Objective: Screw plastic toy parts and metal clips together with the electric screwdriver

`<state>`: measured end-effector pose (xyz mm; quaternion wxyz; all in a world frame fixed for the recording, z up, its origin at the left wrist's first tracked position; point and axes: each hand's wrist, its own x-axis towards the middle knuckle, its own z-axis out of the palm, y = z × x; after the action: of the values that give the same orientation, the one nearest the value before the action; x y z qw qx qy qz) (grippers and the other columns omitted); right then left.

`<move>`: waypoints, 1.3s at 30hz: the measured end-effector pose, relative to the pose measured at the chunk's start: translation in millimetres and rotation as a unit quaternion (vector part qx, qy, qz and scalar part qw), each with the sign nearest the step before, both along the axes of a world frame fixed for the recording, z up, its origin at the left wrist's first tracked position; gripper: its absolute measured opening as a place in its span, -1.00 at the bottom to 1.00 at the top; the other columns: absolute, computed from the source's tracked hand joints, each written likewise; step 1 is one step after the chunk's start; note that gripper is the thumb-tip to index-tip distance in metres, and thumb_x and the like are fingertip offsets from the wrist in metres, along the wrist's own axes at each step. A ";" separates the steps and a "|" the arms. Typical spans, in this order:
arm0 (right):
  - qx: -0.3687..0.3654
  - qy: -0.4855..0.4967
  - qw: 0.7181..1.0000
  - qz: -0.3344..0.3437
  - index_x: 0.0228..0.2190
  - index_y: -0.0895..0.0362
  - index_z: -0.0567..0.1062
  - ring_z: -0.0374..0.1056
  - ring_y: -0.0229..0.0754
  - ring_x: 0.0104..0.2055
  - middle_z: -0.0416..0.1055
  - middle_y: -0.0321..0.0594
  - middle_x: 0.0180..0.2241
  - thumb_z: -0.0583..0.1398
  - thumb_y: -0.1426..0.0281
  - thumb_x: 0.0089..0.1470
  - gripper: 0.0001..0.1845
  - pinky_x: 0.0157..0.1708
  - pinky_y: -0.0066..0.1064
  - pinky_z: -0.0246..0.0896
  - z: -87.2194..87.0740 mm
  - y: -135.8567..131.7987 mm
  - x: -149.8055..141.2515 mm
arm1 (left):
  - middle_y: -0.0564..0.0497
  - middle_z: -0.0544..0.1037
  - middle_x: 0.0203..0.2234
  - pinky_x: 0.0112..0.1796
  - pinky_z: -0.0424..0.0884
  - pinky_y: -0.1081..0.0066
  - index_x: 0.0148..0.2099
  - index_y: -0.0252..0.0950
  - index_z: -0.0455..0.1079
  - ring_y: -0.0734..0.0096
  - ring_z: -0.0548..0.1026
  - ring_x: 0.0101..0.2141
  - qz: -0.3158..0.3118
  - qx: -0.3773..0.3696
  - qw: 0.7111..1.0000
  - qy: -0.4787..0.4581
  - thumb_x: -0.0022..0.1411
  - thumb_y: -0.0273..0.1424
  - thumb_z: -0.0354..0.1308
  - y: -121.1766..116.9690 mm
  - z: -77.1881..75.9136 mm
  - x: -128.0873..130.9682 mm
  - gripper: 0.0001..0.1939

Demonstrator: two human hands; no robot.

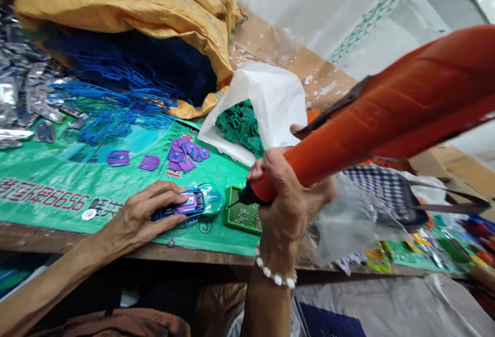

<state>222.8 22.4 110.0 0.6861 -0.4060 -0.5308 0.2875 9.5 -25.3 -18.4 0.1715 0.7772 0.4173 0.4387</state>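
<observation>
My left hand (pixel 150 208) is closed over a blue and purple toy car (pixel 193 202) lying on the green sheet. Its rear part is hidden under my fingers. My right hand (pixel 286 187) is wrapped round a large orange electric screwdriver (pixel 371 120), whose thin dark tip points down at a green basket (pixel 243 209). Small metal screws, as they appear, lie in that basket, just right of the car. Behind my left hand, a small heap of purple plastic parts (pixel 185 154) rests on the sheet, with two more purple pieces (pixel 149 162) beside it.
A white bag (pixel 278 89) of green parts stands behind the basket. Blue plastic pieces (pixel 119 105) spill from a yellow sack (pixel 127 10). Silver packets (pixel 34 79) pile up at left. A clear plastic bag (pixel 351 218) and a checkered bag (pixel 375 190) lie at right.
</observation>
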 end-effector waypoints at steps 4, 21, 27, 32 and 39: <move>0.029 0.013 0.999 0.031 -0.46 0.11 0.56 0.34 -0.30 -0.62 0.37 -0.43 -0.57 0.43 0.31 -0.01 -0.81 -0.58 -0.38 0.35 4.3 -1.7 -21.3 | -0.05 0.60 -0.08 0.02 0.50 0.39 0.08 -0.24 0.49 0.36 0.55 0.00 -0.020 0.008 0.999 -0.038 0.41 -0.37 0.19 1.6 0.4 4.9 -0.77; 0.055 0.065 0.987 0.139 -0.04 0.08 0.50 0.32 -0.31 -0.61 0.42 -0.46 -0.56 0.36 0.51 0.06 -0.59 -0.61 -0.45 0.31 -2.1 -3.2 -64.1 | -0.05 0.60 -0.12 -0.07 0.45 0.26 0.02 -0.23 0.54 0.27 0.55 -0.11 -0.008 0.038 0.999 -0.020 0.45 -0.30 0.14 5.5 -10.3 18.4 -0.78; 0.052 0.054 0.989 0.126 -0.32 0.14 0.54 0.32 -0.31 -0.62 0.40 -0.44 -0.58 0.36 0.49 0.04 -0.87 -0.61 -0.43 0.29 -3.6 -3.8 -64.5 | -0.05 0.61 -0.12 -0.07 0.44 0.29 0.00 -0.23 0.54 0.29 0.56 -0.11 0.004 0.069 0.997 -0.023 0.44 -0.34 0.16 6.6 -12.4 19.5 -0.82; 0.056 0.059 0.988 0.130 -0.33 0.13 0.53 0.33 -0.32 -0.60 0.41 -0.45 -0.57 0.37 0.49 0.04 -0.86 -0.59 -0.43 0.30 -3.2 -5.3 -64.5 | -0.05 0.61 -0.14 -0.09 0.44 0.32 -0.01 -0.24 0.53 0.31 0.56 -0.12 0.001 0.079 0.997 -0.024 0.44 -0.36 0.16 6.9 -11.3 19.0 -0.83; 0.060 0.059 0.987 0.136 -0.28 0.12 0.52 0.33 -0.31 -0.61 0.43 -0.45 -0.56 0.36 0.50 0.05 -0.83 -0.59 -0.41 0.30 -2.5 -5.9 -64.3 | -0.07 0.60 -0.14 -0.09 0.46 0.31 -0.02 -0.24 0.54 0.30 0.56 -0.13 0.007 0.072 0.997 -0.027 0.46 -0.34 0.14 6.0 -9.1 18.7 -0.81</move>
<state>158.5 16.5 107.6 0.6942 -0.2701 -0.5557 0.3692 28.3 -19.3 -27.5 0.1237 0.7726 0.3851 0.4894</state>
